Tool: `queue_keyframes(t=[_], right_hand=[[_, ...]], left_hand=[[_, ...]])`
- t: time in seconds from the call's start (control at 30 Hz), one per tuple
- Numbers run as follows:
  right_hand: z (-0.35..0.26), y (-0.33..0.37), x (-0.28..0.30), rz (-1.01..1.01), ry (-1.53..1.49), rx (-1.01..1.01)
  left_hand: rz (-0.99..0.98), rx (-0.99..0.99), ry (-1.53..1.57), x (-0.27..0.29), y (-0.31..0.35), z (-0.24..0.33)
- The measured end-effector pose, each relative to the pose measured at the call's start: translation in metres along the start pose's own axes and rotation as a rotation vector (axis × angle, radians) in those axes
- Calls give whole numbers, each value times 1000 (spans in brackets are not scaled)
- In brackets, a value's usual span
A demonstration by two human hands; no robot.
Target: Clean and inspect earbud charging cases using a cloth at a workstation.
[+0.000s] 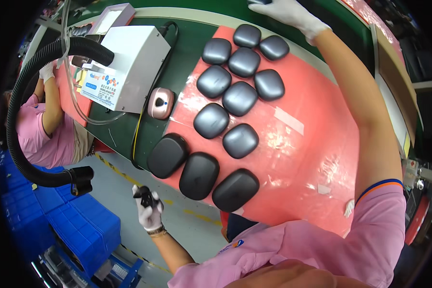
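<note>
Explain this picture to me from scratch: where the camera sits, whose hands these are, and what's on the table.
There's no robot here. A person wears a wide fisheye camera on the head, looking down, so straight edges bend. Both hands wear white gloves. The left hand holds a small black object; the right hand reaches to a dark piece, mostly cut off by the upper edge. On the pinkish-red mat lie nine glossy grey pieces and three matte black ones. Beside it stands a white boxy machine.

Grey floor (113, 197) with yellow markings (197, 215)
</note>
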State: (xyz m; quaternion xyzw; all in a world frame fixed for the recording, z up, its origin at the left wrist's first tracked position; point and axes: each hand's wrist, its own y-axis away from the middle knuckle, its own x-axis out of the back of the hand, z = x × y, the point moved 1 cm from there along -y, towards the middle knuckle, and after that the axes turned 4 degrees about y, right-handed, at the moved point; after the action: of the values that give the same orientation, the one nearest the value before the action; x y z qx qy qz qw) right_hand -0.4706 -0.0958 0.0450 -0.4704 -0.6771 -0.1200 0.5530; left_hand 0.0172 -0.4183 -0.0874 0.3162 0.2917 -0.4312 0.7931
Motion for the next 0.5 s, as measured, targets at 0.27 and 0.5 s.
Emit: queue_keyframes(t=[0.27,0.5], right_hand=[[-54,171,52,-195,-247,-19],[-74,262,111,85,-8,102]], left_hand=[[-511,397,397,-155,47,-37],[-845,579,29,-230,106,-154]])
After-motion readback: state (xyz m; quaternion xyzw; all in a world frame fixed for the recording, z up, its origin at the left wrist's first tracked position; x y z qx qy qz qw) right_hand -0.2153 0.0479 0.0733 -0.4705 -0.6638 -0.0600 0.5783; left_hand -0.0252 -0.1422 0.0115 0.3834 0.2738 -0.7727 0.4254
